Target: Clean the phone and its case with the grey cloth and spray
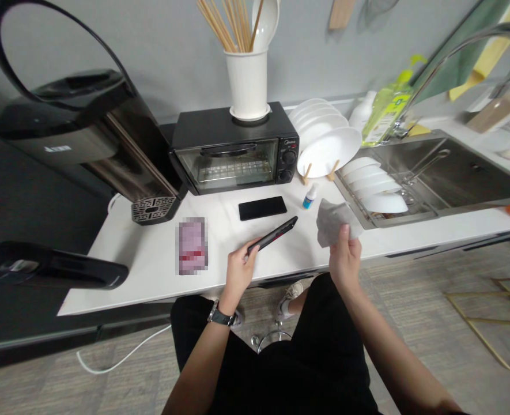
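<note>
My left hand (240, 268) grips a slim black phone (275, 233) by its near end, tilted up so that mostly its edge shows. In my right hand (344, 259) a thin grey cloth (333, 222) is pinched between thumb and fingers, spread above the counter and apart from the phone. A second black phone (263, 208) lies flat on the white counter, just beyond the held one. Between it and the cloth stands a small white and blue bottle (309, 197). To the left of my left hand is a pinkish blurred-out item (192, 246) on the counter.
Behind the phones stands a black toaster oven (237, 164) with a white utensil holder (248, 80) on top. A tall dark appliance (120, 150) is on the left. Plates (330, 151) stand in a rack beside the sink (466, 173). White bowls (373, 184) sit at the sink's left.
</note>
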The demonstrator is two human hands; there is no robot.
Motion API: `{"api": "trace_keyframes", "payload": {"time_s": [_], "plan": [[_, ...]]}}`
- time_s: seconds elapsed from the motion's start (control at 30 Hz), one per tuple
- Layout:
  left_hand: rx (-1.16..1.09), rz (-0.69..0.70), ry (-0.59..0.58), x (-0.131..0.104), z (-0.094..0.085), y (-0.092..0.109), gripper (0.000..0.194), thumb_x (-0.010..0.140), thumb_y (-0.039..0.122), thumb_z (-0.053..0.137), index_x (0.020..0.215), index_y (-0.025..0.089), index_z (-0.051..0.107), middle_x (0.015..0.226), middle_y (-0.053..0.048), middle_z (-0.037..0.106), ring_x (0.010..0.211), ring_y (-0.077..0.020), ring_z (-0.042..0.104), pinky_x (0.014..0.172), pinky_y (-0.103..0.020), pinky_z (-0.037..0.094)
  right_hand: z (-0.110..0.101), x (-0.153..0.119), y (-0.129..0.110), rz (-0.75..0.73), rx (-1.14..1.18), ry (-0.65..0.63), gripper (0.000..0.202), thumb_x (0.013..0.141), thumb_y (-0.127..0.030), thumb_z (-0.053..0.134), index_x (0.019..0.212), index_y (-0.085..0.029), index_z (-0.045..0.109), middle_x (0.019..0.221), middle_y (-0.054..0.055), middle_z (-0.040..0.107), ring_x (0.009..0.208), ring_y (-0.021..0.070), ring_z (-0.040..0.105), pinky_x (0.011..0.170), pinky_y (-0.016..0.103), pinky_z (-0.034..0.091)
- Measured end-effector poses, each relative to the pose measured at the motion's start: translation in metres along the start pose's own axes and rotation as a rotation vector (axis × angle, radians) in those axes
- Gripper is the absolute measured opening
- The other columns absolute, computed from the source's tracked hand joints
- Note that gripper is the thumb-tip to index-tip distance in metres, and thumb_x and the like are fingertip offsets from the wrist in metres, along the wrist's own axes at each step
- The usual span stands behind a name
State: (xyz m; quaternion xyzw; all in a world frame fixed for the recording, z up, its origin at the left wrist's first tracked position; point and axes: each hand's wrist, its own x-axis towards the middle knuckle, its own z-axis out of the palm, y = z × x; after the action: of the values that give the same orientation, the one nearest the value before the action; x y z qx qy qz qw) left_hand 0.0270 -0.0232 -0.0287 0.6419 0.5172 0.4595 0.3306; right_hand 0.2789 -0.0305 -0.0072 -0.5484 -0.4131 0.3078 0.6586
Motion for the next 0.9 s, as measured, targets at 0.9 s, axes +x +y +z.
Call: {"api": "trace_keyframes", "payload": {"time_s": [0.9], "plan": [[0.243, 0.136, -0.174, -0.005, 0.004, -0.003, 0.034, 0.104, 0.018, 0.049, 0.129, 0.023, 0.071, 0.125, -0.008, 0.078, 0.11, -0.0243, 0.077, 0.099, -0.037, 0.061, 0.052, -0.008, 0.016, -0.699, -0.867, -0.506, 0.082, 0.1, -0.076, 0.032, 0.14, -0.007, 0.05, 0.141, 0.027, 0.055, 0.151, 0.0465, 0.031, 0.125, 0.071, 0.021]]}}
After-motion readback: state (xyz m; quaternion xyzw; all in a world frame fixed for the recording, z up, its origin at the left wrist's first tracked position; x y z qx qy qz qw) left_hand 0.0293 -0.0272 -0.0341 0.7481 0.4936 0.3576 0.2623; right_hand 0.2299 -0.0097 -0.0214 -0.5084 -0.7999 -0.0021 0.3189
